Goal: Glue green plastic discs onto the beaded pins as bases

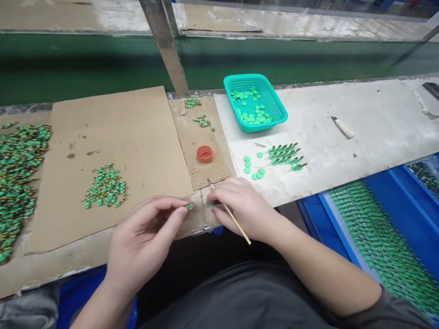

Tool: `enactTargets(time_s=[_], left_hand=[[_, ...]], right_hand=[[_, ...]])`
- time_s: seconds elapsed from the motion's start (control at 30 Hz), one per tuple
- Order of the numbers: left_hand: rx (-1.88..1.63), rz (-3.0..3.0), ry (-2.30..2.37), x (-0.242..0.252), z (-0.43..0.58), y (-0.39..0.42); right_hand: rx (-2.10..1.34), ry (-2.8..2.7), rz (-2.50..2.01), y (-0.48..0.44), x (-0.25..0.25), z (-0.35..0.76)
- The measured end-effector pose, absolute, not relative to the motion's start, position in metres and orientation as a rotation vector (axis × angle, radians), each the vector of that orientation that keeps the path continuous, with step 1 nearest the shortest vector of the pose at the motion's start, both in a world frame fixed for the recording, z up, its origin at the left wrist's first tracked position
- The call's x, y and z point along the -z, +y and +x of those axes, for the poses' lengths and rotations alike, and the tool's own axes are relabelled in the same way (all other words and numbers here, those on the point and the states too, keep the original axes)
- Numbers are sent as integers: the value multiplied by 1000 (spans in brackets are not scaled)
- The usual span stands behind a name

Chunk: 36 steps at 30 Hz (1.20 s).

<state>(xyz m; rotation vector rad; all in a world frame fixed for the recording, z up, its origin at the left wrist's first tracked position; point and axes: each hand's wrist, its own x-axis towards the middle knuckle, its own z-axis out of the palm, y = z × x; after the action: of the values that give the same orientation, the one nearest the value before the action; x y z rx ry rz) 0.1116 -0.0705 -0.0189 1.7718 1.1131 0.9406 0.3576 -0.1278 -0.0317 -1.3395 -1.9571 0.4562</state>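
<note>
My left hand (144,233) pinches a small green-and-gold piece (190,207) between thumb and forefinger. Across from it, my right hand (242,208) is closed around a thin wooden stick (236,223) with a dark tip, perhaps a fine brush. Its fingertips also hold a small green disc (210,205), mostly covered by the fingers. The two held pieces are a short gap apart over the table's front edge. Just beyond the hands stands a round red cap (205,154). Loose green discs (247,164) lie beyond my right hand, beside rows of discs with upright pieces on them (284,154).
A turquoise basket (281,113) holds green discs. Green-and-gold pieces lie in a small pile (107,186) on cardboard (137,123) and a large heap (17,183) at far left. A knife (343,128) lies right. Blue trays (394,201) with finished-looking rows stand below right; a metal post (168,50) rises behind.
</note>
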Motion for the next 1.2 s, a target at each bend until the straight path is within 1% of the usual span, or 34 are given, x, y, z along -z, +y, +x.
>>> enactTargets(time_s=[0.13,0.23,0.43,0.6,0.73,0.9,1.2], left_hand=[[-956,1815,1123,19,111,-70],[-977,1944,1090,20,114,-69],[-875,2121,929,23,126,-62],[-867,2102,985,31,130,-64],[-853,2144,1012,34,130,-64],[-836,2167,1019,32,133,-64],[-848,2243,970,28,139,-64]], right_hand=[[-415,-1945,-1402,-128,33,348],[-419,-1878,-1368,-136,33,349],[-443,-1767,-1274,-156,19,376],[-483,-1527,-1187,-157,14,383],[-418,-1350,-1168,-150,15,380],[-430,-1508,-1216,-147,16,385],[-352,-1595,-1293,-150,13,390]])
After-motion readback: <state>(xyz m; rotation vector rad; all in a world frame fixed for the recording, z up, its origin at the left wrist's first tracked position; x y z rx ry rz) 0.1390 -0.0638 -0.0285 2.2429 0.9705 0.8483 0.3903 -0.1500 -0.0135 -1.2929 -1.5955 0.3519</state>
